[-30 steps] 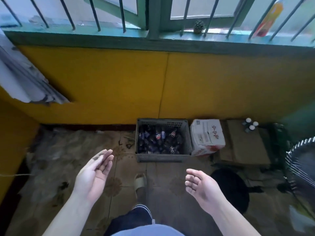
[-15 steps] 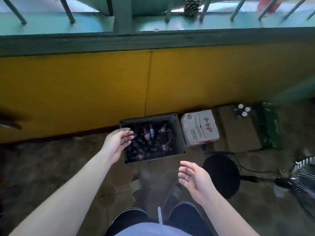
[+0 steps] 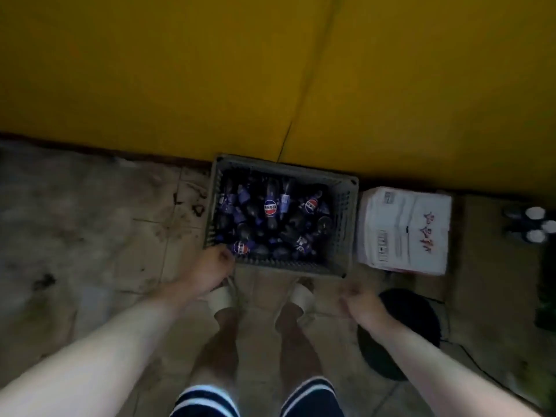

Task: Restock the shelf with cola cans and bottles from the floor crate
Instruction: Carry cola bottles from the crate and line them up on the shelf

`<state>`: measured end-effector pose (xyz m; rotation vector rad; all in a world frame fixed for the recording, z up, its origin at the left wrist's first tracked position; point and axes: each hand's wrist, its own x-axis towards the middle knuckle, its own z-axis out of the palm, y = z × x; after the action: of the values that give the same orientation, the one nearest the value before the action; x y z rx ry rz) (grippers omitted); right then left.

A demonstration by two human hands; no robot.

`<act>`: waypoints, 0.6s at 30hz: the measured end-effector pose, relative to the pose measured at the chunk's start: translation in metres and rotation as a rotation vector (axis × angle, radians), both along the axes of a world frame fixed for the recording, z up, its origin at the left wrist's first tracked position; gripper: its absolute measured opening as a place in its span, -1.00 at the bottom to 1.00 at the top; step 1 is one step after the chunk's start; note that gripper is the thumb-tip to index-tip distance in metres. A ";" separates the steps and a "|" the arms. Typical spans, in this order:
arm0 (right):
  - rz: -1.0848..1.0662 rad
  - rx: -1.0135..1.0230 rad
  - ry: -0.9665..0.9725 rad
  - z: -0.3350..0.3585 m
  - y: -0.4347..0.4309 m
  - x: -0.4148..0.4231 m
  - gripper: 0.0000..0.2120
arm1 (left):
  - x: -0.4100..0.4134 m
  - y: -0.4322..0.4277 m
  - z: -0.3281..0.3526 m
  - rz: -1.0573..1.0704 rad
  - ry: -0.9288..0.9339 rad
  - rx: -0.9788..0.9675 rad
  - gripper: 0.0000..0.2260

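Lying in the crate (image 3: 282, 267), one bottle (image 3: 240, 247) sits beside the left hand (image 3: 212, 266).

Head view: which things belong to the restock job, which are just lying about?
Job: grey crate, cola bottles in it, left hand at its near-left corner, right hand short of it.
Lying about: white carton beside the crate, white-capped bottles, flat cardboard, black round object.

One crate (image 3: 288, 267), cola bottles (image 3: 270, 207) too jumbled to count, one white box (image 3: 403, 230), three white caps (image 3: 535, 212), two sandals (image 3: 221, 297).
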<state>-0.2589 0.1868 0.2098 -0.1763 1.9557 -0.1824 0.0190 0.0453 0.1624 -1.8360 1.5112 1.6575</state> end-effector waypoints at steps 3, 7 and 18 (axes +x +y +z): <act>0.051 -0.094 0.037 -0.074 -0.022 -0.008 -0.80 | -0.004 0.006 -0.070 -0.150 -0.025 -0.084 -0.93; 0.074 -0.218 -0.026 -0.159 -0.043 0.007 -0.79 | -0.011 0.016 -0.152 -0.055 -0.061 -0.139 -0.95; 0.416 -0.179 0.089 -0.339 -0.080 0.061 -0.80 | -0.053 -0.006 -0.266 0.346 -0.098 0.310 -0.57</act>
<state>-0.1983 0.1066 -0.1296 -0.7112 1.9436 -0.0760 -0.0338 0.0388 -0.1040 -2.0452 0.8724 1.7927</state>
